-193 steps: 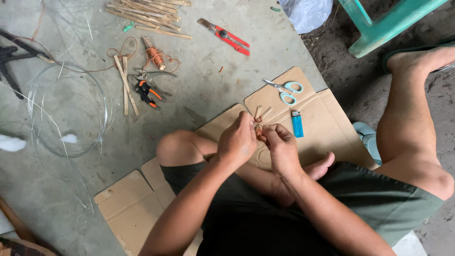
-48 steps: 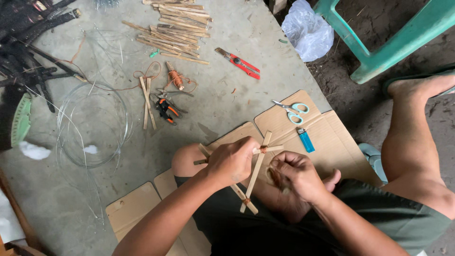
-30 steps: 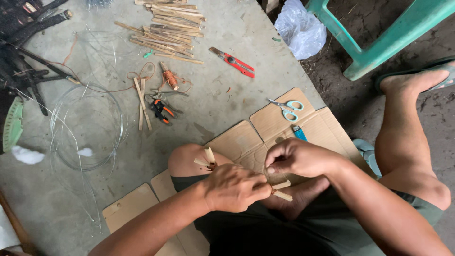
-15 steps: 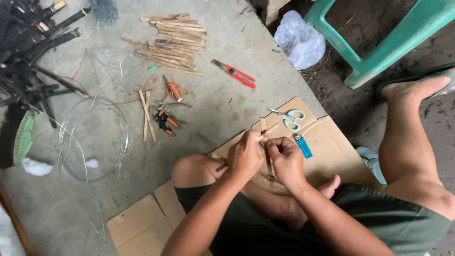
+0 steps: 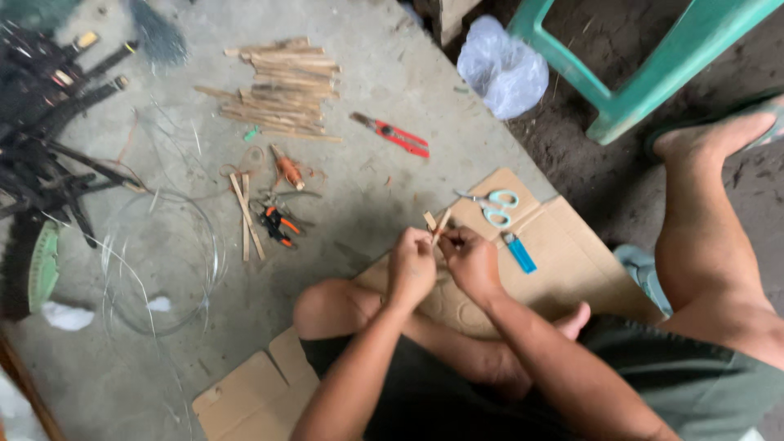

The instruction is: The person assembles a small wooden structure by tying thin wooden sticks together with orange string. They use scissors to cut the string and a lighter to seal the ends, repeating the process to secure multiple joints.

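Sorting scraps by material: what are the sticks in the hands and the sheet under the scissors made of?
The sticks look like split bamboo or wood: pale tan, matte, thin flat strips. The sheet looks like corrugated cardboard: plain brown, matte, with fold creases and flaps.

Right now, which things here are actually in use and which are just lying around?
In use: thin wooden sticks, pinched between left hand and right hand.

Lying about: scissors, blue lighter, red cutter, pliers, stick pile, wire coil, plastic bag.

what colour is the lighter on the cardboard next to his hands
Blue: the small plastic lighter shows best in the head view.
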